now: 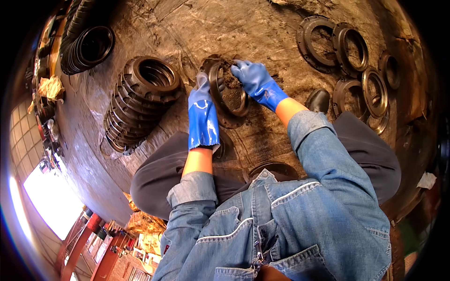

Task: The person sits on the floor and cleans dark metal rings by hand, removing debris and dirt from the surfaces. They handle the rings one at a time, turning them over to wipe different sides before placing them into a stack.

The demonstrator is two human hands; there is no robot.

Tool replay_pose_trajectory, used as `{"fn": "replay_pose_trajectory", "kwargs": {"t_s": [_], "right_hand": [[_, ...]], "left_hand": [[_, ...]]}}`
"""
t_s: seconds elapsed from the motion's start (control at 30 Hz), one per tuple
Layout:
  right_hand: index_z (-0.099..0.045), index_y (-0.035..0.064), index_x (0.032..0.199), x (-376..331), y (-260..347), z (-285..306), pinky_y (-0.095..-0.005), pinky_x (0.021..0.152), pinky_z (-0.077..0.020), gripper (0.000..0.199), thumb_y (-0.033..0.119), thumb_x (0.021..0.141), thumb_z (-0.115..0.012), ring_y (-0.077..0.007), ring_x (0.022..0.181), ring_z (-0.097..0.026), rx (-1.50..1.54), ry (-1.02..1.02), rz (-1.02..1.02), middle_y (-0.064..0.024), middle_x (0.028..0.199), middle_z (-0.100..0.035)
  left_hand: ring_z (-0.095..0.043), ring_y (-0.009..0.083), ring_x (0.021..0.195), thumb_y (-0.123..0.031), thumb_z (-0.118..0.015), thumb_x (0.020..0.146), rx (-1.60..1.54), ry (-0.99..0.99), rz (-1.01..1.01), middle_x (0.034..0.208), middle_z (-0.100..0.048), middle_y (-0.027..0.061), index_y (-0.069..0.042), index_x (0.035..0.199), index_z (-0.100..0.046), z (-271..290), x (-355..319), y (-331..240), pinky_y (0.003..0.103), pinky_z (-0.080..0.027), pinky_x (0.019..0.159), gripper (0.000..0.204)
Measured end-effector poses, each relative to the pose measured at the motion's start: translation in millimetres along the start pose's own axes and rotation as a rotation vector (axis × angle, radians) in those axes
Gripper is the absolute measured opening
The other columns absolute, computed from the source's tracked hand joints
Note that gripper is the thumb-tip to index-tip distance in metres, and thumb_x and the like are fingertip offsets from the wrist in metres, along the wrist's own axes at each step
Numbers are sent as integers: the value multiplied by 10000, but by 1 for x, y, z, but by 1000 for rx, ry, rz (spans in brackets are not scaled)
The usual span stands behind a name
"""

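Both my hands wear blue rubber gloves and hold one dark metal ring [233, 107] tilted on edge over the dirty floor. My left hand [203, 111] grips the ring's left rim. My right hand [253, 79] closes over its upper right rim. Brown sandy dirt clings inside the ring near my right fingers. Below the ring, on the floor, lies a round dark part [224, 122], partly hidden. My denim sleeves and jacket fill the lower picture.
A leaning stack of similar ribbed rings [140, 100] lies to the left, another stack [86, 44] at the far upper left. Several single rings [349, 49] lie spread on the floor at the right. My black shoe [318, 99] is beside them.
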State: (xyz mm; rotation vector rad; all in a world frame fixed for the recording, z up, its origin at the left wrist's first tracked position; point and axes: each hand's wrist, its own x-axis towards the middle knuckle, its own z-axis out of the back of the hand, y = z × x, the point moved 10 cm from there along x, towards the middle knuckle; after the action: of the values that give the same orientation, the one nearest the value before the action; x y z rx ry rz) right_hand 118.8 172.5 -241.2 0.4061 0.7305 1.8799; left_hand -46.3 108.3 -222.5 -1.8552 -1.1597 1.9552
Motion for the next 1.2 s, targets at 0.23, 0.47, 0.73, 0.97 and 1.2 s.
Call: {"fn": "replay_pose_trajectory", "kwargs": {"t_s": [0.23,0.47,0.73,0.97,1.2], "right_hand": [[-660,-1,1185,-45,-57,-41,-477,912,-526,420,358,991,-561,-421,1062,-671,333,269,-629,-238,1106,-707],[-626,-60,1297,-86,-9,-27,-433,954,-530,835,542,749,-813,-375,1120,-685,543,764,-672,-283,1220,-692],[-517,7,1447,-90,5,-11,-397,1102,-484,448,150,1022,-506,-260,1177,-632,1453,411,-990,-253,1447,-550],[-490,-29,1419,-32,-17,-42,-404,1031,-562,398,21,1024,-472,-280,1123,-686,2763,-231,-553,-219,1340,-634],[-651,-21,1285,-45,-8,-56,-382,952,-599,376,-87,933,-538,-216,1057,-723,1611,215,-785,-145,1232,-722]], "left_hand": [[-703,313,1073,-488,-569,1045,78,-11,37,1202,-708,236,90,1349,-571,-16,-9,-6,391,-545,959,653],[-485,129,619,-579,-640,985,250,-43,-54,721,-567,14,58,1189,-676,-12,0,-12,341,-403,569,669],[-643,198,850,-490,-672,978,361,-42,-265,1029,-721,151,62,1337,-629,-9,12,-23,333,-509,772,659],[-613,148,804,-488,-659,990,478,-86,-319,979,-714,122,79,1321,-637,-14,8,-32,317,-498,721,657],[-634,148,870,-425,-592,1057,94,34,-129,1051,-717,97,81,1310,-635,-23,-8,-25,289,-512,769,567]]}}
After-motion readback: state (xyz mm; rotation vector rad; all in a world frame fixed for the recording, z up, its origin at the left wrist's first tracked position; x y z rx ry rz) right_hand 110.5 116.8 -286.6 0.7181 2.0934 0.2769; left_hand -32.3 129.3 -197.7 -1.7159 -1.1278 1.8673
